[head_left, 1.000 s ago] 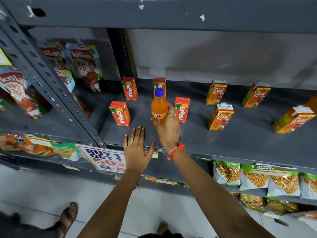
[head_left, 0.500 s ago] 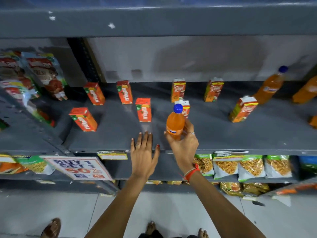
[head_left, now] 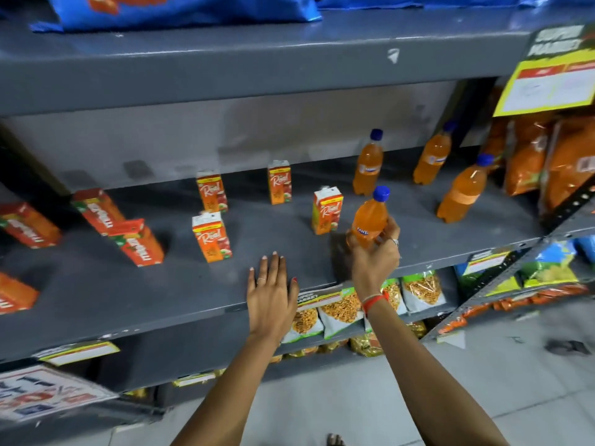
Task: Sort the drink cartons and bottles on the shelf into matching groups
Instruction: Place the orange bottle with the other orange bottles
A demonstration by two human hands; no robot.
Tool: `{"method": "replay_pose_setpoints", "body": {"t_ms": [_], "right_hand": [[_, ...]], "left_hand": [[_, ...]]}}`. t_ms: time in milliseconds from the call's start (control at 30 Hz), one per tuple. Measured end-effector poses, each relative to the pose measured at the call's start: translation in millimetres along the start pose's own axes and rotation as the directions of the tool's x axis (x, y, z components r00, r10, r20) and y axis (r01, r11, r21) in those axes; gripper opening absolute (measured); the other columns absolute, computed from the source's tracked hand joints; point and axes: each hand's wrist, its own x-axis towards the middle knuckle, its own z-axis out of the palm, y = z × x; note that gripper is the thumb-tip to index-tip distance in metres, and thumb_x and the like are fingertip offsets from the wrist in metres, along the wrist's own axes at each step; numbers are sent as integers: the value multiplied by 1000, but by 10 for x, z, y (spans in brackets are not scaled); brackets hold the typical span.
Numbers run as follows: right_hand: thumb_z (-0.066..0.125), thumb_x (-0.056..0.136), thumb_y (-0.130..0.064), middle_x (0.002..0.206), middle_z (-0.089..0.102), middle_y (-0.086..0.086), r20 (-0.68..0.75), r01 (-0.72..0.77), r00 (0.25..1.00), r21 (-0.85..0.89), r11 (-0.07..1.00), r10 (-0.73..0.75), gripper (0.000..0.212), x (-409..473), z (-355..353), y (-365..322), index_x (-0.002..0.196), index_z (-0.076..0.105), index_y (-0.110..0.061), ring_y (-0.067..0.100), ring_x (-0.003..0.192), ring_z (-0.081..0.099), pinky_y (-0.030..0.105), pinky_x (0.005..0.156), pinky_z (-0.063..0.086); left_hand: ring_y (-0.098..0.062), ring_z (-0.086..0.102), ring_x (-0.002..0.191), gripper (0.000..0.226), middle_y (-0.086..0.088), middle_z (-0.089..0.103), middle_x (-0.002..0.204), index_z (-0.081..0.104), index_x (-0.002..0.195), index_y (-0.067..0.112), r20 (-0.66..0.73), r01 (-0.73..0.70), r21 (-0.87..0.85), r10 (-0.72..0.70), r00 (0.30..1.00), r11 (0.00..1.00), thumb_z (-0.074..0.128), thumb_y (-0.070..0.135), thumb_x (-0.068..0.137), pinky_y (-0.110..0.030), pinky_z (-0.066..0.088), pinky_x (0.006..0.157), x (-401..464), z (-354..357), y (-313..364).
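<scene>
As the right hand (head_left: 373, 252) gripped the Fanta bottle (head_left: 368, 220), probably bound for three shelved Fanta bottles (head_left: 431, 170), the left hand (head_left: 272, 291) lay flat, empty.

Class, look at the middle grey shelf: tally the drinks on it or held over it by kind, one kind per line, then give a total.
Orange soda bottles: 4, three standing and one in the right hand
Real juice cartons: 4
Red Maaza cartons: 4 in view
Total: 12

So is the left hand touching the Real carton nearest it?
Apart. The head view shows the left hand flat on the shelf, with bare grey shelf between its fingertips and the Real carton.
</scene>
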Motion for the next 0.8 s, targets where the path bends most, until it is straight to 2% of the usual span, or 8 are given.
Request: {"method": "replay_pose_setpoints", "body": {"t_ms": [200, 467, 533, 567, 600, 667, 733, 800], "right_hand": [[74, 71, -17, 94, 62, -10, 89, -4, 996, -3, 1000, 4, 69, 690, -107, 185, 131, 43, -29, 11, 84, 60, 25, 81, 46], [71, 77, -20, 99, 60, -7, 206, 63, 977, -26, 998, -57, 72, 912, -86, 265, 138, 33, -27, 0, 78, 56, 15, 74, 44], [75, 76, -19, 124, 57, 4, 212, 35, 977, -11, 999, -32, 84, 895, -100, 236, 143, 26, -23, 14, 104, 56, 24, 94, 45], [77, 74, -19, 139, 46, 8, 179, 45, 983, 6, 999, -45, 89, 855, -118, 224, 144, 23, -21, 19, 122, 46, 21, 104, 35], [77, 73, -20, 146, 36, 9, 119, 99, 988, 30, 995, -102, 88, 785, -131, 207, 144, 24, -21, 19, 132, 35, 13, 108, 25], [71, 77, -19, 141, 37, 11, 6, 269, 963, 74, 960, -270, 70, 594, -129, 173, 136, 34, -22, 12, 129, 34, 5, 104, 23], [64, 82, -16, 128, 49, 12, 103, 342, 930, 120, 932, -354, 50, 453, -63, 133, 126, 44, -25, 12, 118, 45, 15, 102, 37], [62, 82, -6, 128, 55, 12, 375, 272, 878, 118, 955, -296, 51, 442, 86, 61, 128, 47, -21, 22, 119, 51, 35, 103, 45]], "left_hand": [[-29, 53, 122, 50, -10, 59, 130, 56, 123, 7, -146, 31, 35, -26, 989, 999, 32, 34, 89, -49, 41, 101, -26, 33, 37], [-27, 53, 122, 49, -7, 60, 128, 56, 123, 10, -192, 44, 12, -41, 981, 999, 32, 36, 89, -46, 41, 101, -52, 79, 39], [-26, 52, 123, 49, -7, 60, 129, 56, 123, 10, -193, 46, 2, -44, 980, 999, 33, 36, 89, -45, 41, 102, -52, 84, 37], [-26, 52, 123, 49, -7, 59, 129, 56, 124, 10, -191, 45, 1, -44, 980, 999, 33, 36, 89, -46, 41, 102, -49, 87, 40], [-26, 52, 123, 49, -7, 59, 129, 56, 124, 10, -187, 46, 5, -44, 981, 999, 33, 36, 89, -46, 41, 102, -48, 85, 42], [-26, 52, 123, 49, -7, 59, 130, 55, 124, 10, -179, 48, 13, -45, 983, 999, 32, 36, 89, -45, 41, 101, -46, 75, 44], [-26, 52, 123, 49, -6, 59, 130, 55, 124, 11, -171, 49, 9, -47, 984, 999, 32, 36, 89, -45, 41, 102, -45, 70, 44], [-26, 51, 124, 49, -6, 59, 131, 55, 125, 11, -167, 48, 2, -47, 985, 999, 32, 37, 89, -46, 41, 102, -49, 64, 35]]}}
